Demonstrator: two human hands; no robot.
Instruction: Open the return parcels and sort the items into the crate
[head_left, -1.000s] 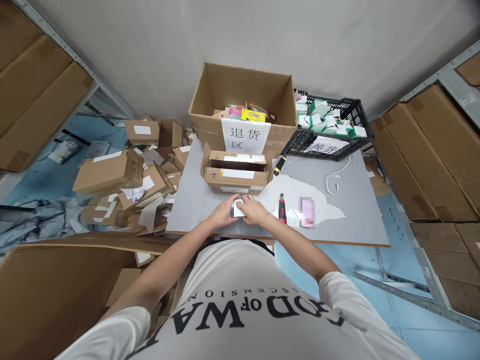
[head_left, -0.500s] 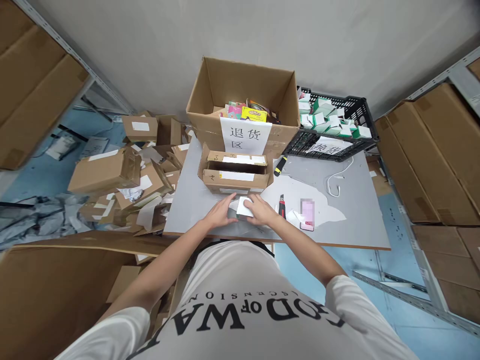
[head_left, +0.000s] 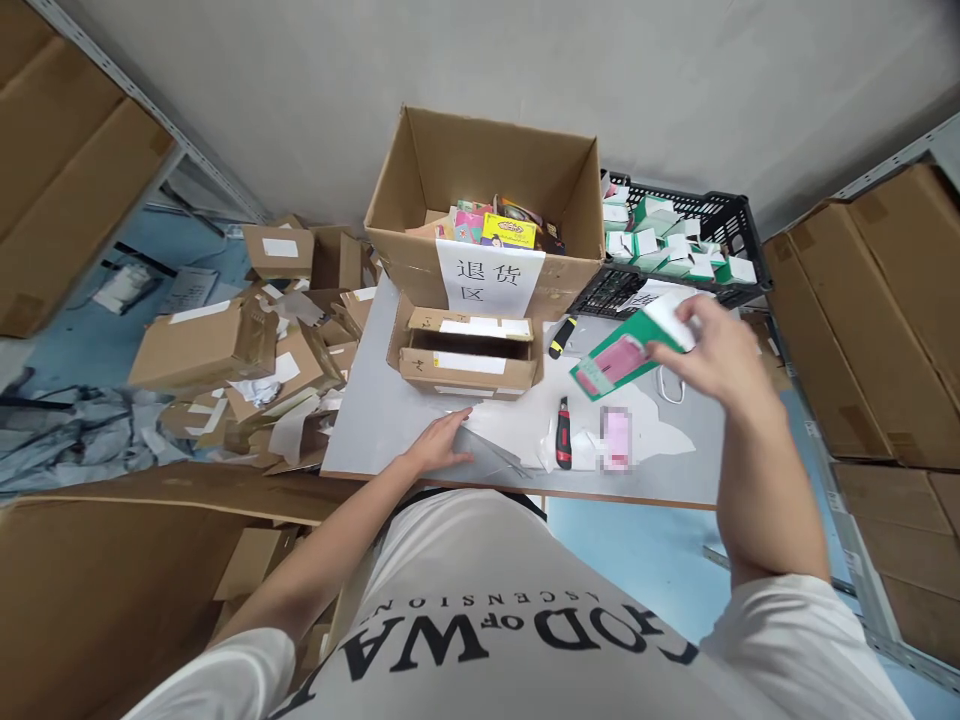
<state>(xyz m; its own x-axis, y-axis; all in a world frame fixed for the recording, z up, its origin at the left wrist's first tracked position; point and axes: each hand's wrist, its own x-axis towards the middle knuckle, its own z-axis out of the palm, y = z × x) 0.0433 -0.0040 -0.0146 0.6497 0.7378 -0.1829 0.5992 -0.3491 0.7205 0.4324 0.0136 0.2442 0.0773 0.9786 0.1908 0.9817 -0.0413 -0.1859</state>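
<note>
Right hand (head_left: 716, 345) pinches green-and-white box (head_left: 626, 345) by its white end

The box sits between thumb and fingers, with the thumb on the near side and the fingertips over the far edge of the white end. Its green body, bearing a pink panel, extends leftward from the grip and slants down toward the table (head_left: 367, 400). The box is tilted in front of the black crate (head_left: 750, 235), partly covering the crate's paper sign (head_left: 637, 297).

The left hand (head_left: 439, 440), well apart from the box, has its fingers spread and pinches nothing. It is low at the table's near side, beside a translucent sheet (head_left: 491, 450); whether they touch, I cannot tell. Between the hands lie a red-and-black cutter (head_left: 564, 435) and a pink item (head_left: 616, 430), partly blurred. Beyond the left hand stands a small open carton (head_left: 465, 370).
</note>
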